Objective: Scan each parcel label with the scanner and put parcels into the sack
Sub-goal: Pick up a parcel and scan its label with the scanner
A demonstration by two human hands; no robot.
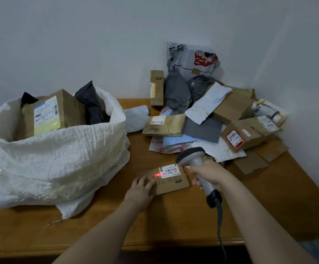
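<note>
Head view: my right hand [206, 176] is wrapped round the scanner [196, 161] grip, with the scanner head aimed down and left at the flat cardboard parcel [172, 182]. That parcel lies on the surface [173, 221] at near centre. My left hand [142, 184] rests flat on its near-left corner with the fingers straight, pinning it and gripping nothing.

The red scan dot sits at the left edge of the white label [169, 170], so I judge this parcel is mid-scan and not yet bagged.

Done so far: the white woven sack [59, 155] on the left already holds a labelled brown box [59, 111] and dark mailers [92, 103].

Left to do: a big heap of parcels [212, 119], boxes and poly bags, at far right against the wall. I'd say less than half is done.
</note>
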